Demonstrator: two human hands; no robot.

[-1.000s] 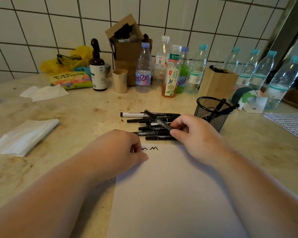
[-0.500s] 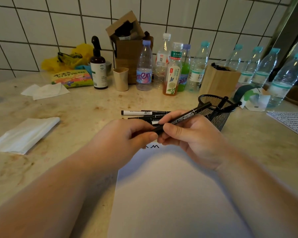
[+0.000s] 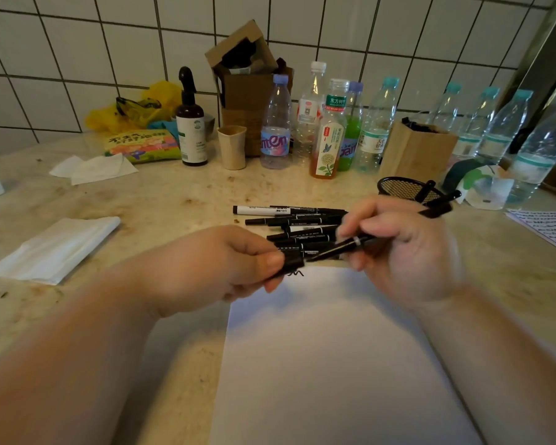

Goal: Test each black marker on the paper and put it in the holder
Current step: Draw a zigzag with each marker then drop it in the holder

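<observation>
Both hands are raised just above the top edge of the paper (image 3: 328, 348): left hand (image 3: 219, 268) pinches the pulled-off black cap (image 3: 292, 261) between thumb and fingers, right hand (image 3: 405, 248) grips the uncapped marker (image 3: 341, 248), its tip pointing toward the cap and close to it. Remaining black markers (image 3: 296, 224) lie in a pile on the tabletop (image 3: 174, 200) just beyond the paper's top edge, behind the hands. Mesh holder (image 3: 398, 187), with markers inside, stands beyond the paper's far right corner, behind the right hand.
</observation>
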